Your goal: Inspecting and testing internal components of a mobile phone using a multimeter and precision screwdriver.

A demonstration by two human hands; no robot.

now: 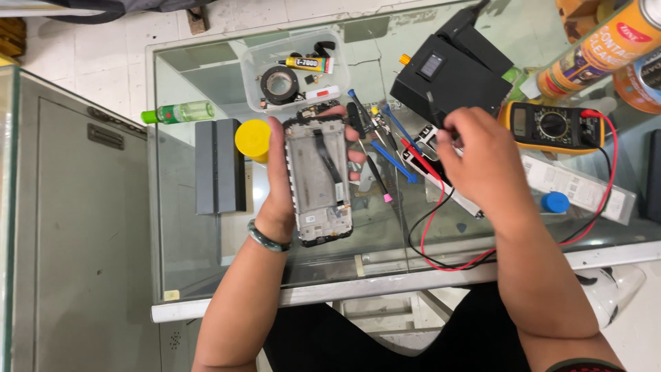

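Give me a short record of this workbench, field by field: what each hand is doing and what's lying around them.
Left hand: holds an opened phone frame upright over the glass table, green bangle on the wrist.
Right hand: lowered over the tools, fingers bent; whether it grips anything cannot be told.
Near right hand: yellow multimeter with red and black leads, black box.
Behind phone: clear tray with tape roll and glue tube.
Left of phone: yellow cap, green bottle.
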